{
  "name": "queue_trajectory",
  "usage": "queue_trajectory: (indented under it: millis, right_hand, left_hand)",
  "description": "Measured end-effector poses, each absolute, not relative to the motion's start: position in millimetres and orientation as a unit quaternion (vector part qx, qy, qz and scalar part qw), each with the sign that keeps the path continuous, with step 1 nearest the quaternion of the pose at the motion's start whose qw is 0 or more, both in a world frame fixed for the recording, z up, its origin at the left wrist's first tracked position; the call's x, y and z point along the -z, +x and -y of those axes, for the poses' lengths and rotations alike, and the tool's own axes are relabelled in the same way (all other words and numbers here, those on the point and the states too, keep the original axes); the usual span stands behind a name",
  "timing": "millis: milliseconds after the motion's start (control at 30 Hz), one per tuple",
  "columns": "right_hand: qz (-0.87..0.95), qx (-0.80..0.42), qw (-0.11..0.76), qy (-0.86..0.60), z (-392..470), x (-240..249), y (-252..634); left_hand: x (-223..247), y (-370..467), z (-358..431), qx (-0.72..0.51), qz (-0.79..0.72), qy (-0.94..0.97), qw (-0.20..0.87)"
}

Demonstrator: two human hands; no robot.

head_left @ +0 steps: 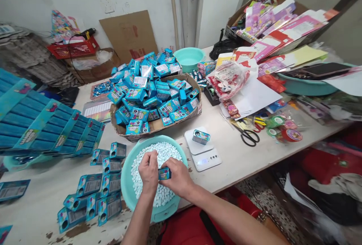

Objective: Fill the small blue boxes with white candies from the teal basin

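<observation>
Over the round bowl (126, 190), in the head view, both hands work close together above small pale pieces (166, 150). The right hand (173, 175) is clamped on a little blue box (164, 173), fingers on its far side, and the box sits right at its fingertips, in the narrow gap between the two hands. The left hand (149, 170) is just beside the box's other end, its fingers curled together; whether they grip anything cannot be told.

Beyond the hands, just past the bowl, a cardboard carton (154, 127) holds a tall heap of blue boxes (147, 90). To the left of the left hand, beside the bowl, a cluster of boxes (109, 184) rests on the bench (226, 167), several showing round holes in their ends. Ahead and to the right of the right hand stands a white scale (207, 159), display lit, with a single box (201, 137) on it. Farther right of that hand lie scissors (249, 138) and rolls of tape (292, 135).
</observation>
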State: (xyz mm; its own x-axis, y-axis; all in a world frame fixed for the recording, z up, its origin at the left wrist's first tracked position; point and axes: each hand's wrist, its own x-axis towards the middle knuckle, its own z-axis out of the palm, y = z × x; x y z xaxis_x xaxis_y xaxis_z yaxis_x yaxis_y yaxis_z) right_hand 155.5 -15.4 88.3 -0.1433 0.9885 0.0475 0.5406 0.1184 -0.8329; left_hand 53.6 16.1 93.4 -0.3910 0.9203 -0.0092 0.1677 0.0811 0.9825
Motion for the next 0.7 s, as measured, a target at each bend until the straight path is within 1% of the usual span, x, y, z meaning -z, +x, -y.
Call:
queue_trajectory:
  millis: [67,133,200,267,300,367,467,567,633,700]
  right_hand:
    - [0.674,-0.350,0.330,-0.561,18.0,-86.5,155.9]
    - [0.665,-0.361,0.345,-0.555,20.5,-84.1,158.1]
    - [0.643,-0.384,0.371,-0.549,23.9,-83.2,164.4]
    - [0.608,-0.420,0.404,-0.540,29.9,-85.8,176.9]
    - [0.587,-0.438,0.422,-0.535,34.3,-88.6,186.1]
    - [0.540,-0.466,0.454,-0.534,45.4,-95.5,210.3]
    - [0.449,-0.474,0.485,-0.582,62.9,-99.3,259.9]
    - [0.332,-0.391,0.507,-0.693,72.1,-80.0,316.8]
    - [0.275,-0.299,0.523,-0.749,70.8,-54.4,351.9]
    - [0.247,-0.236,0.516,-0.786,65.2,-25.5,380.0]
  left_hand:
    - [-92.6,49.6,-14.1,-0.471,-0.647,0.516,0.304]
    - [-93.4,47.0,-14.0,-0.437,-0.641,0.559,0.291]
    - [-93.4,44.5,-17.0,-0.454,-0.645,0.521,0.326]
    - [-90.2,40.3,-22.3,-0.492,-0.657,0.432,0.375]
    - [-86.9,37.1,-24.9,-0.492,-0.667,0.406,0.385]
    - [-77.0,28.9,-27.2,-0.445,-0.697,0.419,0.376]
    - [-57.1,17.2,-20.4,-0.295,-0.716,0.555,0.304]
    - [-39.6,18.7,-11.3,-0.193,-0.684,0.674,0.202]
    - [-34.8,33.6,-13.6,-0.198,-0.647,0.717,0.168]
    - [-36.6,60.5,-25.5,-0.235,-0.598,0.747,0.172]
